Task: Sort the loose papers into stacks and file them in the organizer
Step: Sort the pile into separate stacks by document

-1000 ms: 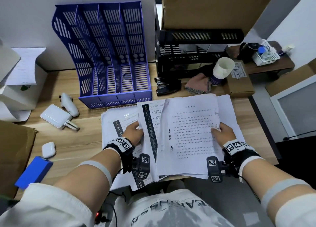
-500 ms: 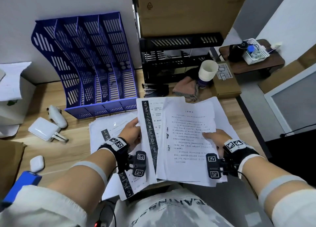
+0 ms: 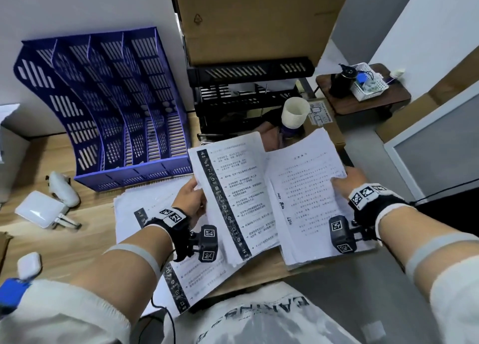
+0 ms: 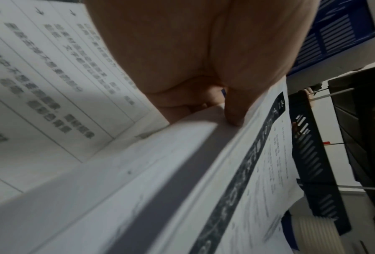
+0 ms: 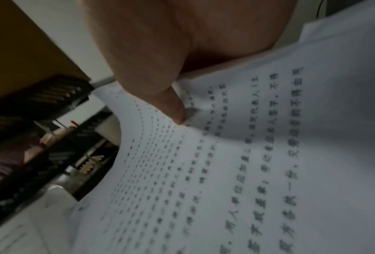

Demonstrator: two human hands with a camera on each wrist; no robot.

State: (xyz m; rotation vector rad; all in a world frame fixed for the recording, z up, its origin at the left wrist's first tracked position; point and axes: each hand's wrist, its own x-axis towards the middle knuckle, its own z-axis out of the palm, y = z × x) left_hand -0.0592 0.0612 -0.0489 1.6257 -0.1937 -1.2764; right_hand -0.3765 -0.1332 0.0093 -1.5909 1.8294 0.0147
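Note:
Above the desk's front edge I hold two paper stacks side by side, lifted and tilted. My left hand [image 3: 191,195] grips the left edge of the stack with a dark printed side strip [image 3: 233,195], thumb on top in the left wrist view [image 4: 234,113]. My right hand [image 3: 344,183] pinches the right edge of the plain text stack [image 3: 308,195], thumb pressed on the page [image 5: 175,110]. More loose sheets [image 3: 145,214] lie flat on the desk under my left arm. The blue slotted organizer [image 3: 116,110] stands at the back left, its slots holding nothing I can see.
A black tray rack [image 3: 248,94] and a cardboard box [image 3: 259,19] stand behind the papers, with a paper cup [image 3: 295,112] in front. White gadgets [image 3: 44,211] lie on the wooden desk [image 3: 57,242] at left. A small side table [image 3: 363,94] sits far right.
The two stacks, overlapping and low a second ago, have been raised and pulled apart, the striped one going left and the text one right. My head has tilted closer.

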